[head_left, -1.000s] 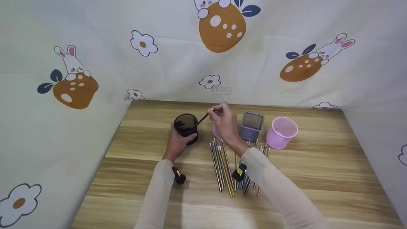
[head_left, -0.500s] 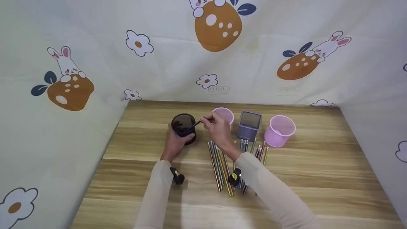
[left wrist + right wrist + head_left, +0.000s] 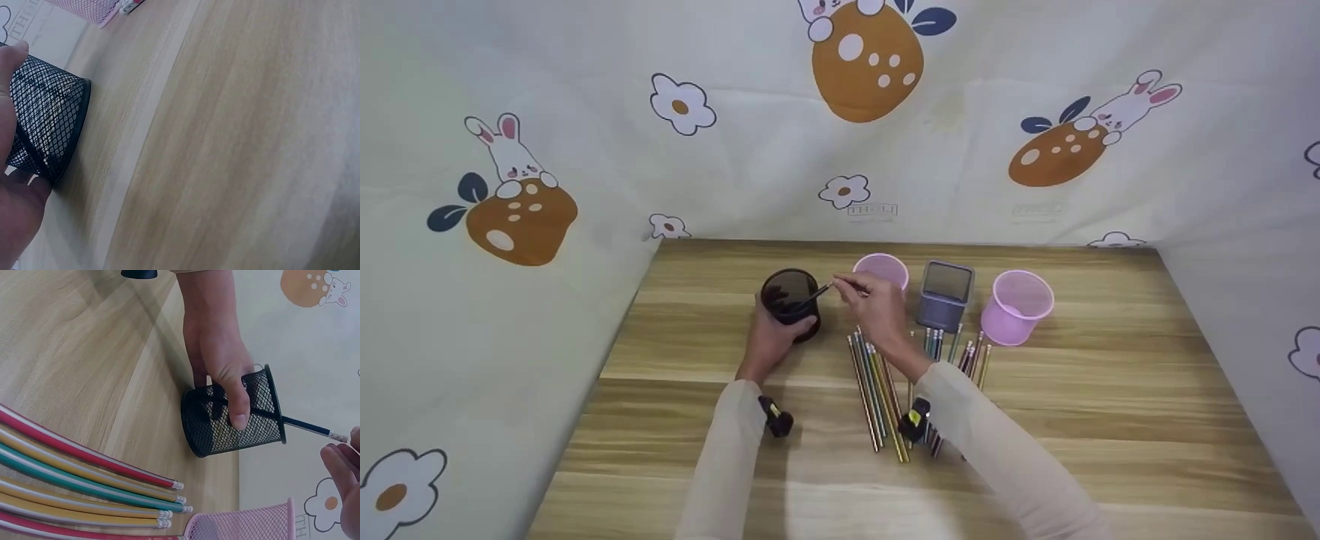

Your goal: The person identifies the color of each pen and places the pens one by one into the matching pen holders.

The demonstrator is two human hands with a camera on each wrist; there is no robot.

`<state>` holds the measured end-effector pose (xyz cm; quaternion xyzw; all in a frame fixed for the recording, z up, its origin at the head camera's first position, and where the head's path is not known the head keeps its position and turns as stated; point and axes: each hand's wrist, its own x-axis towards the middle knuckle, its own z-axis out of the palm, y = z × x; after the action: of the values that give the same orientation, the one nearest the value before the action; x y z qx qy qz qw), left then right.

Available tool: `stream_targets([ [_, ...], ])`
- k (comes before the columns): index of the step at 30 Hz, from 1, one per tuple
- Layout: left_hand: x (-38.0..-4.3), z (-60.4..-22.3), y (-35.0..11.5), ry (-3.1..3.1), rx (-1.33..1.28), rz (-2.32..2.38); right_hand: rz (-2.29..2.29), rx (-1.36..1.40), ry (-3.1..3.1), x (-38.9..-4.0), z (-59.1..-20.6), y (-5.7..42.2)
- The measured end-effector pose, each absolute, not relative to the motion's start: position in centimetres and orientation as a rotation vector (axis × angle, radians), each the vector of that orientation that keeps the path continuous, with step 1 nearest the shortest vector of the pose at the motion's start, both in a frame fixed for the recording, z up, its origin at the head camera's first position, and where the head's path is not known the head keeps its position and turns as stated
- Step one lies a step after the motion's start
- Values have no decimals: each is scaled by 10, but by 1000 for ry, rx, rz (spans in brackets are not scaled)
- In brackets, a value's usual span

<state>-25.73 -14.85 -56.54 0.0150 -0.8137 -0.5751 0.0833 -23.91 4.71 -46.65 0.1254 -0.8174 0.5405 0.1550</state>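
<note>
My left hand (image 3: 771,334) grips a black mesh pencil cup (image 3: 225,422) standing at the left of the table, its thumb lying across the near wall. In the right wrist view a dark pencil (image 3: 306,426) leans inside the cup, its eraser end sticking out past the rim. The fingers of my right hand (image 3: 879,313) are right at that eraser end, which shows whole just beyond the fingertips. Through the mesh (image 3: 48,112) in the left wrist view, the pencil appears as a dark slanting line.
Several pencils (image 3: 877,397) lie in rows on the wooden table (image 3: 1072,435), partly under my right forearm. Behind them stand a pink mesh cup (image 3: 883,264), a grey square holder (image 3: 943,307) and another pink cup (image 3: 1012,319). A patterned cloth (image 3: 765,172) walls the back and sides.
The right hand has come down and left toward the black cup, lowering the dark pencil into it, and its fingers now part from the eraser end. The left hand stays on the cup.
</note>
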Motion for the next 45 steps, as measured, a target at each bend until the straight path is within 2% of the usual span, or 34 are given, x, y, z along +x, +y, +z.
stream_targets([
  [18,-255,-566,-150,-2449,41,-1720,1387,143,-2379,-218,-483,91],
  [33,-255,-569,-151,-2493,63,-1687,1275,-248,-2619,-211,-498,143],
  [45,-254,-565,-152,-2520,58,-1681,1218,-188,-2922,-212,-501,188],
])
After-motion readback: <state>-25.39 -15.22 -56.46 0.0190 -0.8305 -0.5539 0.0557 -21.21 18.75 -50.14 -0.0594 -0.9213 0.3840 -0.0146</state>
